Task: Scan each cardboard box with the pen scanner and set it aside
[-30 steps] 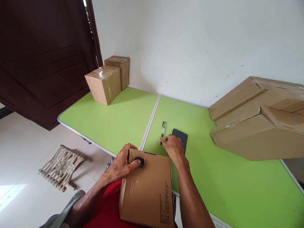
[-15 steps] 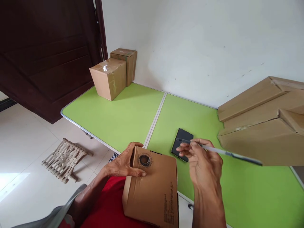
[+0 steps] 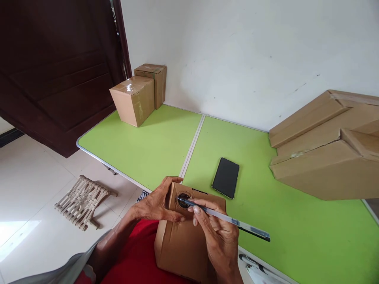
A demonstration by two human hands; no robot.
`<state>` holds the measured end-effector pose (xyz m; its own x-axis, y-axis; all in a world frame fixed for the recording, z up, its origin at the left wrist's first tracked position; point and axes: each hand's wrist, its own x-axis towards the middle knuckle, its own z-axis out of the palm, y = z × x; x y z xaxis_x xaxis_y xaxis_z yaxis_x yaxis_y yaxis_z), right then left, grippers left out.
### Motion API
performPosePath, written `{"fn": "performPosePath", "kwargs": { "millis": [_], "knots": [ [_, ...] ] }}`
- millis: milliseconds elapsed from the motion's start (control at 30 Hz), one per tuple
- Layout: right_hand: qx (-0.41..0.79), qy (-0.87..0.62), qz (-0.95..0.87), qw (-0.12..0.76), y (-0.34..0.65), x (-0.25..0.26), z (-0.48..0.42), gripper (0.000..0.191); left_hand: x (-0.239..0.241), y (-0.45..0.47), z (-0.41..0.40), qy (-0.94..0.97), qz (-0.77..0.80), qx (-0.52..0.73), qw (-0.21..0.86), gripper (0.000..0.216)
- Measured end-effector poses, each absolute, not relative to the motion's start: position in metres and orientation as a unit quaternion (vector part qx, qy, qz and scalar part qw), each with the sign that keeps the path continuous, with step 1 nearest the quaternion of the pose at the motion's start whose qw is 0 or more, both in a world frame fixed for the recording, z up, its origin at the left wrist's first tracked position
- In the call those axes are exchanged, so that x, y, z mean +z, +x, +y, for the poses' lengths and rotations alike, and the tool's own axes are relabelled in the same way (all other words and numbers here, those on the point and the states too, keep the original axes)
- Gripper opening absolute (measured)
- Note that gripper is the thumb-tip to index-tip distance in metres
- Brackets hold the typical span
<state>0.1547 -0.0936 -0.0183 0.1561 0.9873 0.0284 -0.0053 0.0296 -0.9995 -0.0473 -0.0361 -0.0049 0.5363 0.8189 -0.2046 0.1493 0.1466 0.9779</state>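
A small cardboard box [image 3: 177,244] rests on my lap against the near edge of the green table [image 3: 142,146]. My left hand [image 3: 158,205] grips the box's upper left corner, fingers curled round it. My right hand [image 3: 217,234] is closed on a pen [image 3: 227,219], held in a writing pinch. The pen's tip touches a dark round mark [image 3: 182,198] on the box top. A black phone [image 3: 226,177] lies flat on the table just beyond the box.
Two taped cardboard boxes [image 3: 136,98] stand at the table's far left corner by a dark wooden door [image 3: 53,71]. Large flattened cartons [image 3: 325,150] lie at the right. A woven stool [image 3: 81,199] lies on the tiled floor to the left.
My right hand picked the pen up from the table beside the phone and brought it back to the box. The pen's tip now rests on the dark mark.
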Motion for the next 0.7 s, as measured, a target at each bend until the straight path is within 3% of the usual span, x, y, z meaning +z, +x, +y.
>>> {"fn": "performPosePath", "kwargs": {
  "millis": [433, 700],
  "knots": [
    [0.452, -0.537, -0.514, 0.493, 0.178, -0.024, -0.097, 0.026, -0.006, -0.041, -0.033, 0.625, 0.41, 0.266, 0.608, 0.092],
    [0.404, -0.551, -0.483, 0.548, 0.205, -0.022, -0.04, 0.032, -0.011, -0.043, -0.033, 0.623, 0.412, 0.246, 0.617, 0.094]
  ]
}}
